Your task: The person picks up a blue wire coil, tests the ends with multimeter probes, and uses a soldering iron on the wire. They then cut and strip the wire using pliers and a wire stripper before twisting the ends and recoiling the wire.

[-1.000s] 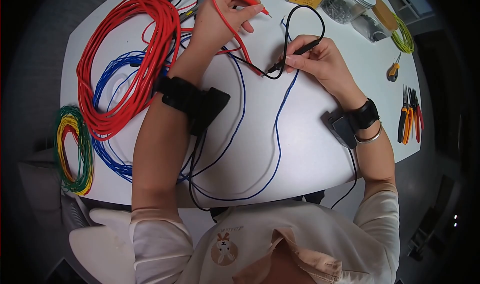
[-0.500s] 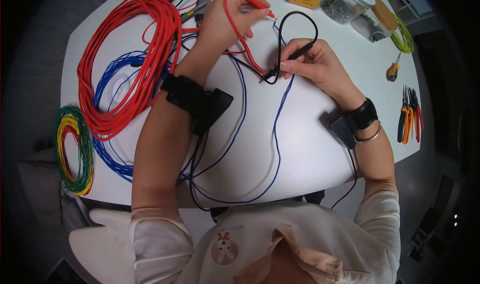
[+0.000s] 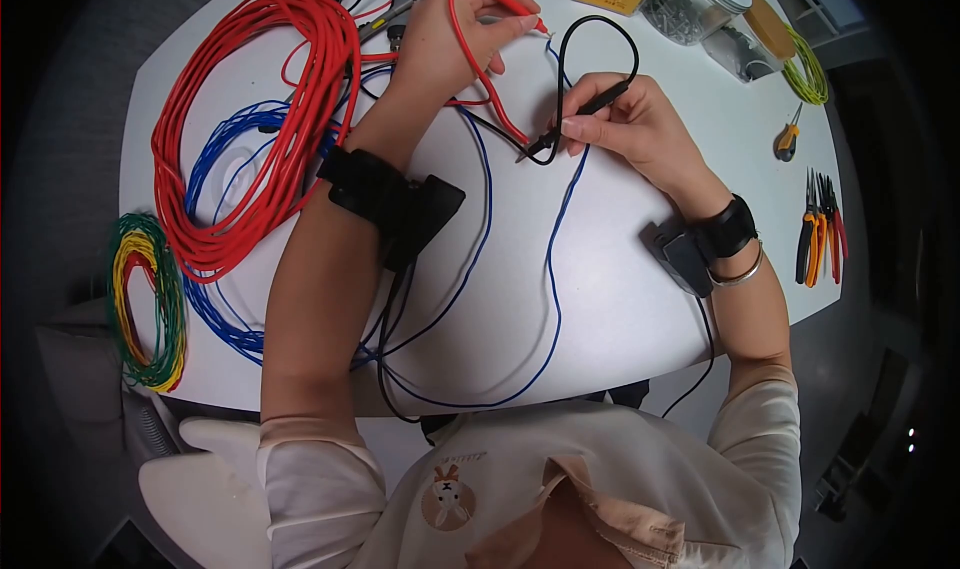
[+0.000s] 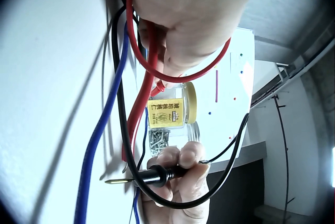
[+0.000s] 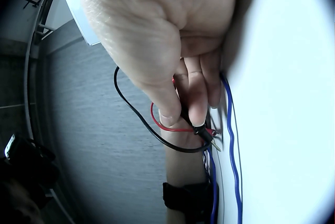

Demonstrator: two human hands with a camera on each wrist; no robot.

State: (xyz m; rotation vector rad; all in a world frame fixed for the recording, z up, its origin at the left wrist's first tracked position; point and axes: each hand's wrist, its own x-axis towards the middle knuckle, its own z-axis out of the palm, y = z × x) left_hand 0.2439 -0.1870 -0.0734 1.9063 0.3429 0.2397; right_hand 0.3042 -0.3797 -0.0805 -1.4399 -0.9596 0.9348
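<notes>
My left hand (image 3: 440, 44) holds a red test probe (image 3: 510, 1) between thumb and fingers. Its tip is right at the bare end of a blue wire (image 3: 552, 259) that loops across the table. In my right hand (image 3: 640, 134) a black test probe (image 3: 604, 100) is pinched, pointing down and left, its lead arching above. The left wrist view shows that probe's metal tip (image 4: 119, 181) close beside the stripped end of a thick red cable (image 4: 138, 103). My fingers hide part of the black probe in the right wrist view.
A coil of red cable (image 3: 180, 139) lies at left over a blue wire coil (image 3: 205, 159), near a green-yellow bundle (image 3: 178, 319). Jars (image 3: 685, 14) stand at the back right. A screwdriver (image 3: 787, 147) and several pliers (image 3: 806, 239) lie along the right edge.
My left hand has shifted slightly right, bringing the red probe tip to the blue wire's end. My right hand has moved a little left; over the last half second both barely moved.
</notes>
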